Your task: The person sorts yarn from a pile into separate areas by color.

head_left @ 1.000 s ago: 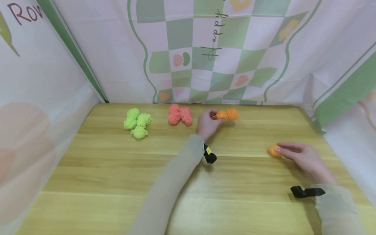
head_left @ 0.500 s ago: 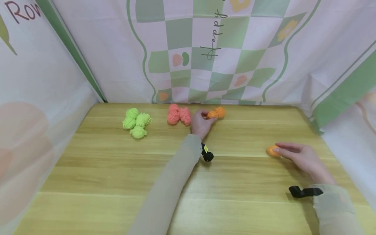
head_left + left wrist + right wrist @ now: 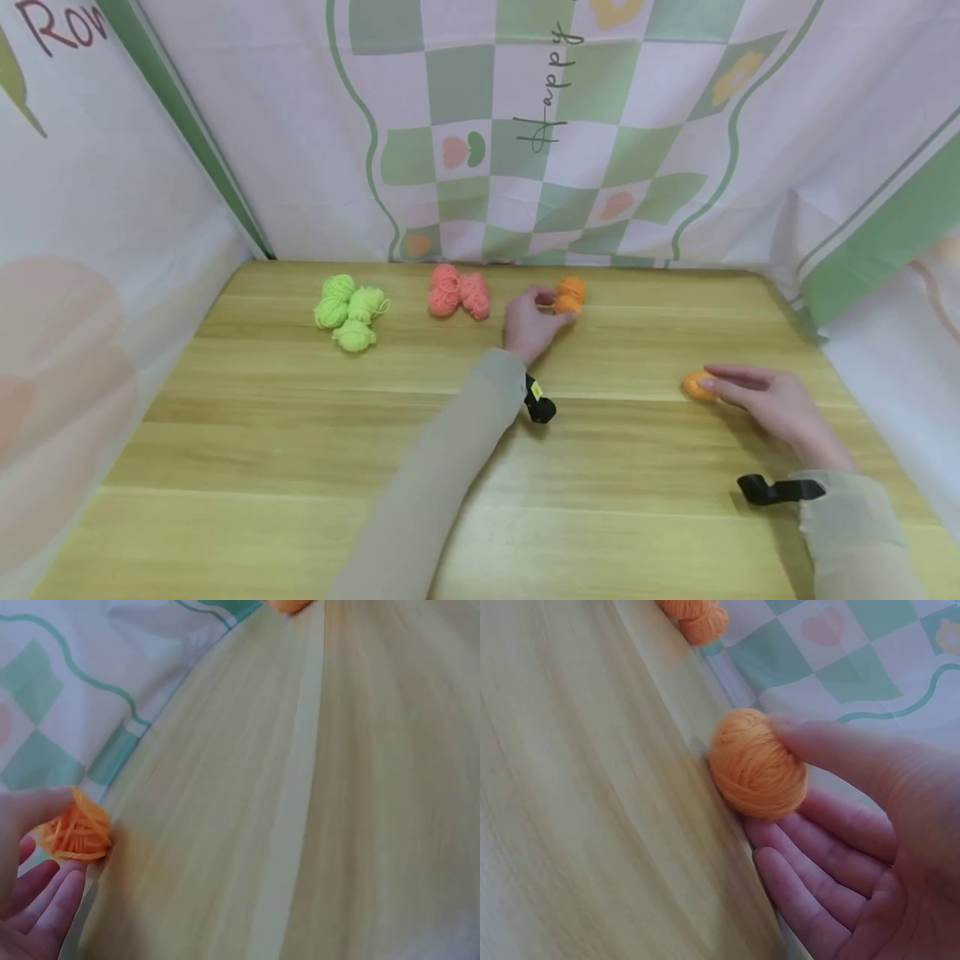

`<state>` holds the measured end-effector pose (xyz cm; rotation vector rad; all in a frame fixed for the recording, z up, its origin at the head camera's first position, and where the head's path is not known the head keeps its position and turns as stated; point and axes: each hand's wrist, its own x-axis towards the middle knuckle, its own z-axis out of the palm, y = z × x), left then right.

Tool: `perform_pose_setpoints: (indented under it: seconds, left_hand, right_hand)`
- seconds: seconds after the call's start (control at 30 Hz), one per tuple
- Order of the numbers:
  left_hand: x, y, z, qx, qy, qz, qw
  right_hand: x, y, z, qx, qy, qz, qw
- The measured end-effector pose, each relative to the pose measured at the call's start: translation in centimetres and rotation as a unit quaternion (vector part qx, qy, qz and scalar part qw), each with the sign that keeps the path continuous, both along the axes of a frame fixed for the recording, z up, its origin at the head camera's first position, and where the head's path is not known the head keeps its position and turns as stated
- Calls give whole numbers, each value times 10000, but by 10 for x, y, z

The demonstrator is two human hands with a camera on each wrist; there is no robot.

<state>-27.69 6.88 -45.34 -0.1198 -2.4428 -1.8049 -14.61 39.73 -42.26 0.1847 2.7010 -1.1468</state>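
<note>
At the back of the table, my left hand [image 3: 531,325] pinches orange yarn [image 3: 572,292] that forms two rounded lumps. In the left wrist view, the thumb lies on top of an orange yarn ball [image 3: 79,831] with fingers below it. My right hand [image 3: 780,408], farther right and nearer, pinches a lighter orange yarn ball [image 3: 754,765] between thumb and fingers. This ball appears to rest on the wood. Left of my left hand lie two coral yarn balls [image 3: 458,292]. Farther left, three lime-green yarn balls [image 3: 352,310] sit clustered together, touching.
The wooden table [image 3: 300,450] runs back to a white and green checked curtain [image 3: 525,167]. More curtain [image 3: 112,292] hangs along the left side, and another fold [image 3: 892,275] stands on the right. A black wrist camera [image 3: 538,402] sits on each sleeve.
My left hand moved left with the orange yarn, then slightly back right. The yarn turned from lying sideways to pointing away from me. The right hand and its ball stayed put.
</note>
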Motion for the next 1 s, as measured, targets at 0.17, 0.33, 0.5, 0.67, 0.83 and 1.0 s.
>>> perform_pose_setpoints:
  seconds: [0.17, 0.33, 0.5, 0.67, 0.83, 1.0]
  left_hand:
    - [4, 5, 0, -79, -178, 19, 9998]
    - [4, 7, -2, -143, -304, 112, 9994]
    - [3, 7, -2, -180, -371, 115, 9991]
    - [3, 6, -1, -273, -340, 116, 9990]
    - [1, 6, -2, -342, -273, 118, 9990]
    - [1, 6, -4, -290, -303, 110, 9991]
  right_hand:
    - [2, 0, 0, 87, 41, 156, 9998]
    - [4, -1, 3, 49, 79, 293, 9995]
    - [3, -5, 8, 152, 218, 440, 9987]
    - [-6, -14, 13, 241, 230, 389, 9987]
    - [-21, -29, 19, 230, 476, 302, 9981]
    - [-34, -42, 18, 31, 685, 299, 9972]
